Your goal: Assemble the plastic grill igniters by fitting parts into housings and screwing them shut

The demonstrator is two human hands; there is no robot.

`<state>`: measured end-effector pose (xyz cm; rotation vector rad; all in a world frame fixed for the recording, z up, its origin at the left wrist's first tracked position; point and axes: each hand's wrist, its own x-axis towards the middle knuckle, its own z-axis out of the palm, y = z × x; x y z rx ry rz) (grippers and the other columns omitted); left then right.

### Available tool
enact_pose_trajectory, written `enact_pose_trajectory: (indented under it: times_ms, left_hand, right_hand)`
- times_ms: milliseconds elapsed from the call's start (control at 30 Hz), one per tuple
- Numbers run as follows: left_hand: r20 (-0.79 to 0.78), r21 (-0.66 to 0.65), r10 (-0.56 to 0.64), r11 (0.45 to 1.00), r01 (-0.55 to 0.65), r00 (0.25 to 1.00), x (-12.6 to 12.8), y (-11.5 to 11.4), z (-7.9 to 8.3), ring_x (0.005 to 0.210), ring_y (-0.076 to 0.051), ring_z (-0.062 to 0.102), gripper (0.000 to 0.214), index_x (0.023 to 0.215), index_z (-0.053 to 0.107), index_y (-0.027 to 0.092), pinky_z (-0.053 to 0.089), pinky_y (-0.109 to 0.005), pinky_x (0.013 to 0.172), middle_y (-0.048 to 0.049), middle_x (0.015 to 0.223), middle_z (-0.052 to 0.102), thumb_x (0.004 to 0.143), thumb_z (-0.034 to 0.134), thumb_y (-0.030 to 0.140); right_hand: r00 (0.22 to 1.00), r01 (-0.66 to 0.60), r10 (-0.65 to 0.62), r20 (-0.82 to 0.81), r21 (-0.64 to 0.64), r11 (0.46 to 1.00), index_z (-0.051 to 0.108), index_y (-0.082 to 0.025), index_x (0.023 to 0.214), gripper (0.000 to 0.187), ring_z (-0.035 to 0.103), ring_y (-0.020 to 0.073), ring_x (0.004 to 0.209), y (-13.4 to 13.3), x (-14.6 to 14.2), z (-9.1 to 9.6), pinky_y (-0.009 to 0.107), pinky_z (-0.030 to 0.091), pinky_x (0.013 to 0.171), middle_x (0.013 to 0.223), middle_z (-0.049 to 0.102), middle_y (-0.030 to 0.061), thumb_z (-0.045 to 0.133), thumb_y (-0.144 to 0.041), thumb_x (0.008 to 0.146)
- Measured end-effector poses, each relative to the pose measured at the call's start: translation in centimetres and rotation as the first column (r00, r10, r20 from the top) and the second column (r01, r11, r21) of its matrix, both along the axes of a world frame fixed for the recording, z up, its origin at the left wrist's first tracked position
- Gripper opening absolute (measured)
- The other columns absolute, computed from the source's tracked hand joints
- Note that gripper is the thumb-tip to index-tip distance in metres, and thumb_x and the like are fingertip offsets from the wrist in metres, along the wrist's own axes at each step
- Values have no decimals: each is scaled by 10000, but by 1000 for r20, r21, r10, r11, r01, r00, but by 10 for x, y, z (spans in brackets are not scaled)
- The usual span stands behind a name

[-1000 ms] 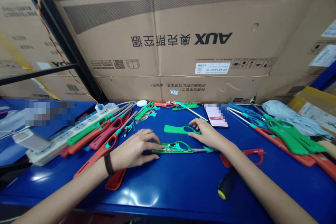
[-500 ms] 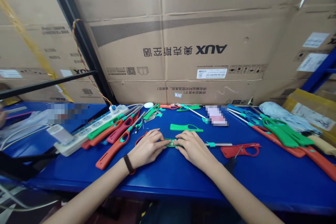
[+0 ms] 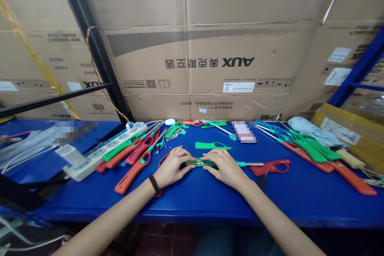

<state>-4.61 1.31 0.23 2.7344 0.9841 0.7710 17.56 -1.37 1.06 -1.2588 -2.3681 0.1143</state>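
Note:
A long green translucent utility lighter body [image 3: 201,163] lies across the blue workbench [image 3: 186,204], with both hands pressing on it. My left hand [image 3: 174,167], wearing a black wristband [image 3: 154,184], grips its left part, and my right hand [image 3: 223,164] grips it just to the right. A metal nozzle tube [image 3: 252,164] with a teal collar sticks out to the right. Above the hands lies a green handle shell [image 3: 213,145]. A red handle shell [image 3: 271,167] lies to the right, and a thin red wire loop [image 3: 162,160] lies by my left hand.
Orange, red and green lighters [image 3: 135,172] lie left of the hands, beside a white power strip [image 3: 102,156]. More lighters [image 3: 309,152] are heaped at the right. A blurred phone [image 3: 244,132] lies at the back, against cardboard boxes [image 3: 210,60].
My right hand has moved left off the green shell onto the lighter body, meeting my left hand. The view has tilted upward, showing more of the boxes and the table's front edge.

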Motion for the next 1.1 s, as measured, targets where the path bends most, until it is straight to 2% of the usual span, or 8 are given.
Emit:
enact_pose_trajectory:
  times_ms: [200, 467, 600, 700, 767, 833, 1000, 1100]
  left_hand:
    - [23, -79, 40, 996, -38, 999, 2, 1, 2, 932, -175, 588, 151, 971, 659, 220, 403, -375, 939, -13, 950, 665, 861, 616, 315]
    - [56, -144, 73, 987, -64, 996, 2, 4, 3, 871, -181, 578, 231, 905, 683, 197, 421, -340, 857, -26, 896, 669, 822, 649, 410]
    - [76, -174, 68, 983, -54, 995, 1, 6, 4, 829, -171, 589, 228, 896, 704, 206, 441, -312, 799, -27, 854, 673, 857, 604, 406]
    - [81, -186, 61, 981, -45, 995, 1, 6, 5, 835, -166, 598, 211, 904, 706, 212, 415, -347, 877, -24, 855, 673, 885, 573, 374]
    - [77, -191, 49, 981, -34, 996, 1, 6, 5, 869, -166, 600, 171, 906, 703, 222, 344, -396, 984, -13, 878, 669, 860, 614, 361]
    - [70, -195, 42, 980, -28, 997, 0, 6, 5, 895, -172, 593, 168, 904, 702, 229, 304, -420, 1020, -8, 899, 657, 816, 667, 369]
    - [61, -204, 52, 978, -39, 997, -2, 8, 5, 895, -182, 561, 207, 906, 710, 227, 422, -345, 870, -26, 906, 636, 805, 667, 403]
    - [62, -201, 64, 978, -51, 996, -3, 8, 4, 913, -186, 543, 190, 909, 718, 235, 425, -346, 874, -31, 933, 629, 810, 666, 389]
  right_hand:
    - [996, 64, -61, -64, 50, 997, 659, -223, 1086, 252, 576, 245, 1035, -5, 2, -8, 421, 403, 926, 1069, 696, 72, 619, -289, 846]
    - [997, 50, -50, -60, 7, 999, 689, -220, 1039, 223, 590, 234, 1012, -2, 0, -3, 406, 405, 927, 1023, 714, 62, 637, -291, 834]
    - [997, 44, -45, -57, -17, 999, 700, -231, 1009, 203, 590, 231, 1020, 0, 1, -3, 398, 407, 928, 1038, 712, 50, 657, -292, 820]
    - [998, 38, -40, -52, -31, 999, 705, -234, 1004, 210, 588, 226, 1028, 1, 0, -2, 388, 407, 933, 1065, 708, 41, 678, -294, 804]
    - [998, 37, -39, -45, -42, 998, 706, -233, 1007, 214, 589, 224, 1029, 1, 0, -1, 388, 409, 935, 1069, 707, 42, 679, -295, 804]
    - [999, 35, -37, -35, -55, 998, 706, -232, 1017, 219, 590, 220, 1028, 1, 0, 1, 386, 410, 939, 1074, 706, 44, 673, -292, 809]
    - [1000, 11, -10, 3, -98, 995, 697, -233, 1065, 255, 590, 217, 1044, 1, 1, 8, 384, 411, 952, 1108, 698, 45, 666, -266, 814]
    - [999, -15, 19, 32, -128, 992, 696, -232, 1073, 262, 590, 222, 1054, 4, 2, 12, 385, 412, 951, 1113, 698, 43, 667, -246, 813]
